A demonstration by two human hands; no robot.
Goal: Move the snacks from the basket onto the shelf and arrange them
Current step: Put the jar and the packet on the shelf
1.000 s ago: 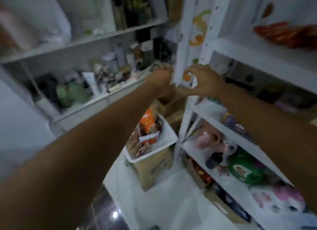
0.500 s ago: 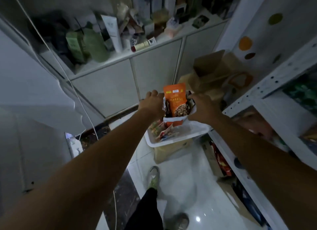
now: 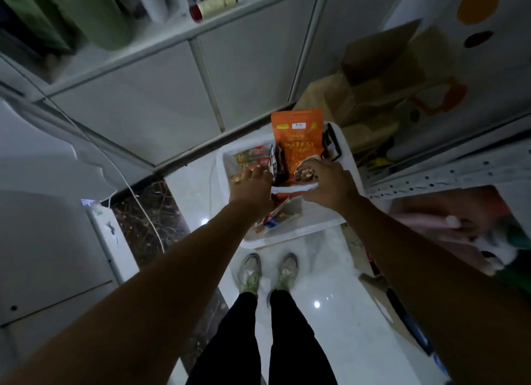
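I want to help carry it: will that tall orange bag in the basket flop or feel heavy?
Probably floppy: the orange bag looks like a thin pouch, propped upright among other packets in the basket. Likely light for its size; its front shows nuts. It could tip once its neighbours move.

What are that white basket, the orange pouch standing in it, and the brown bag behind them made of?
The white basket looks like moulded plastic, smooth with a thick rounded rim. The orange pouch seems glossy printed plastic film, given its sealed top edge and clear window showing nuts. The brown bag is probably matte kraft paper, creased and folded.
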